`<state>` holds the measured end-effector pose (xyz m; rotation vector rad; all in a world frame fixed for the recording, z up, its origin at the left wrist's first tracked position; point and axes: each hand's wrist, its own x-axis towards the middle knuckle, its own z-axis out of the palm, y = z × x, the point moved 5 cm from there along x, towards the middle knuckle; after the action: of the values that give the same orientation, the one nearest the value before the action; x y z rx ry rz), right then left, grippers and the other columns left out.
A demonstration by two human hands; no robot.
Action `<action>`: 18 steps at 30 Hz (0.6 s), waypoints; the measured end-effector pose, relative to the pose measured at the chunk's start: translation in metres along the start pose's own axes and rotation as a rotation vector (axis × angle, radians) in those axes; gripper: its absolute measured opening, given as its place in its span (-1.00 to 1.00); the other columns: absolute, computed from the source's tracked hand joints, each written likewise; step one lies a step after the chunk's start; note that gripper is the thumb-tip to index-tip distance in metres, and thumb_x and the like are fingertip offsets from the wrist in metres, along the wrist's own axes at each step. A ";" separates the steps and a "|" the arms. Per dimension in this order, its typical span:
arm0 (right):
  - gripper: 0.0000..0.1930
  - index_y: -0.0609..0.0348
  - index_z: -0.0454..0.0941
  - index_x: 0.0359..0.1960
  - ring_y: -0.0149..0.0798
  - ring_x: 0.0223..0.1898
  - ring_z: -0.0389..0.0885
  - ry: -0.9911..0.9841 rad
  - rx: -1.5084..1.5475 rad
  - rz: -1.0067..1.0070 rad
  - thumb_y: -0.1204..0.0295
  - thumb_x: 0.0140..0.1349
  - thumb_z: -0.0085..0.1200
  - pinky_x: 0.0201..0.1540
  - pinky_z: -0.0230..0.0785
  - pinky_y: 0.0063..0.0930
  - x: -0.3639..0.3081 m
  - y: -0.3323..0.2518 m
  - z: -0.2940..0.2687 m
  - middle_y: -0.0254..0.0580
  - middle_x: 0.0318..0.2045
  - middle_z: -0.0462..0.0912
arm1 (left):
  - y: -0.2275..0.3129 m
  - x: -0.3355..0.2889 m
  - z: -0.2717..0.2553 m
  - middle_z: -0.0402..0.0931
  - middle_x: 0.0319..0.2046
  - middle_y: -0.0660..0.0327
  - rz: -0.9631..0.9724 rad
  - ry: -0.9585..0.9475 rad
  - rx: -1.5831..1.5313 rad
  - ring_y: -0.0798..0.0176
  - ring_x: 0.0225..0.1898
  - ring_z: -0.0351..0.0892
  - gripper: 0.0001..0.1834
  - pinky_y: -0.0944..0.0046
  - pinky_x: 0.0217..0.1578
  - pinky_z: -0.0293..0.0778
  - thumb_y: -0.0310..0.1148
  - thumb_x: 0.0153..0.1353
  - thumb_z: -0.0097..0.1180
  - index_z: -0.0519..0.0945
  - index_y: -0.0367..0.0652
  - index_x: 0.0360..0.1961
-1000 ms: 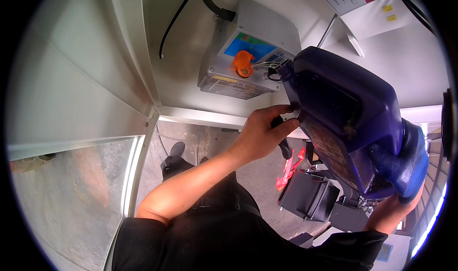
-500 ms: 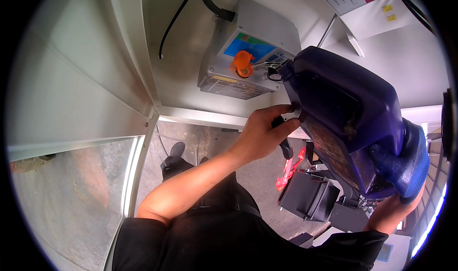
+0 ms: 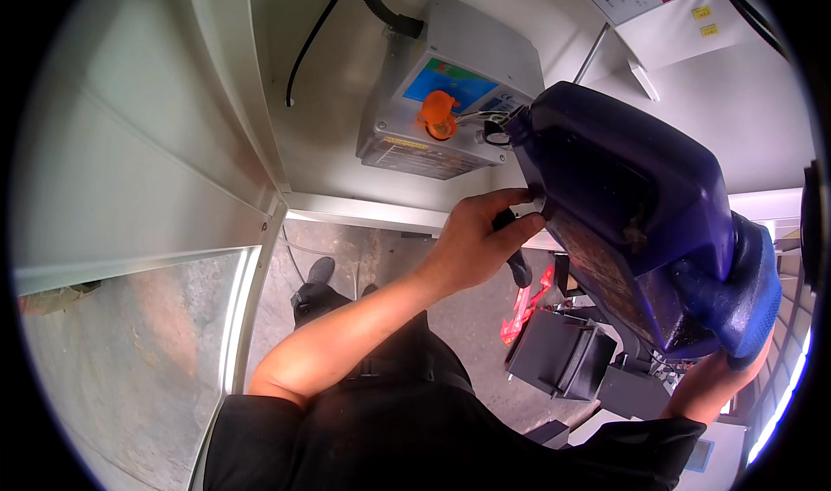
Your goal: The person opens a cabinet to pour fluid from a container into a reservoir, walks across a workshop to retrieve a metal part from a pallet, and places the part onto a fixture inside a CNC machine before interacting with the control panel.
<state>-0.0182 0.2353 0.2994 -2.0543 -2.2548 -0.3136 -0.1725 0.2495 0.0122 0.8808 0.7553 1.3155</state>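
Note:
A dark purple plastic jug [image 3: 623,154] is tilted, its neck pointing left toward a grey metal box [image 3: 485,45]. The jug's mouth meets a small dark round fitting [image 3: 497,133] at the box's right side; whether liquid flows cannot be seen. My right hand [image 3: 736,296], in a blue glove, is closed around the jug's lower end. My bare left hand [image 3: 485,236] pinches the jug's side below the neck with thumb and fingers. A black curved piece [image 3: 519,269] shows beneath the left hand, its kind unclear. An orange cap [image 3: 438,115] stands on the box's front.
A white metal panel [image 3: 130,128] with a window below it stands at left. Black ribbed conduit [image 3: 381,6] enters the box from above. A thin metal rod [image 3: 592,54] stands behind the jug. Below lie a dark box-shaped unit [image 3: 561,353] and a red part [image 3: 524,309] on the floor.

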 end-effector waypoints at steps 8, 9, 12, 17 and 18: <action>-0.27 0.22 0.51 0.09 -0.08 -0.18 0.68 0.013 -0.011 -0.029 0.21 -0.18 0.49 -0.02 0.53 -0.21 -0.001 -0.001 -0.002 -0.03 -0.15 0.63 | 0.004 -0.001 0.000 0.39 -0.64 0.30 -0.006 0.007 0.026 0.48 -0.56 0.30 -0.54 0.35 -0.52 0.27 -0.24 0.30 0.23 0.58 -0.38 0.09; -0.27 0.22 0.51 0.09 -0.08 -0.19 0.68 0.013 -0.015 -0.027 0.21 -0.18 0.49 -0.02 0.53 -0.21 -0.001 -0.001 -0.002 -0.03 -0.15 0.63 | 0.004 -0.001 0.000 0.39 -0.64 0.30 -0.013 0.005 0.023 0.48 -0.57 0.30 -0.54 0.35 -0.52 0.26 -0.24 0.31 0.23 0.58 -0.38 0.09; -0.27 0.22 0.52 0.08 -0.09 -0.19 0.67 0.021 -0.050 -0.029 0.21 -0.18 0.49 -0.02 0.52 -0.21 -0.001 -0.003 -0.003 -0.03 -0.16 0.63 | 0.006 -0.001 -0.001 0.39 -0.64 0.30 -0.021 0.000 0.034 0.48 -0.57 0.29 -0.55 0.35 -0.52 0.26 -0.24 0.31 0.23 0.59 -0.38 0.09; -0.28 0.22 0.52 0.08 -0.09 -0.19 0.66 0.029 -0.056 -0.037 0.22 -0.19 0.50 -0.02 0.51 -0.21 0.000 -0.004 -0.004 -0.03 -0.16 0.62 | 0.005 0.000 -0.001 0.50 -0.58 0.31 0.008 -0.032 0.053 0.43 -0.57 0.53 -0.62 0.41 -0.57 0.29 -0.34 0.35 0.17 0.56 -0.35 0.11; -0.28 0.22 0.52 0.08 -0.09 -0.19 0.66 0.032 -0.065 -0.041 0.23 -0.19 0.49 -0.02 0.51 -0.21 0.000 -0.004 -0.004 -0.03 -0.17 0.62 | 0.005 0.000 -0.001 0.45 -0.61 0.31 0.002 -0.018 0.041 0.45 -0.57 0.41 -0.58 0.38 -0.55 0.28 -0.30 0.33 0.20 0.57 -0.36 0.10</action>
<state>-0.0225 0.2337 0.3030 -2.0201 -2.3003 -0.4257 -0.1758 0.2495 0.0166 0.9255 0.7701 1.2958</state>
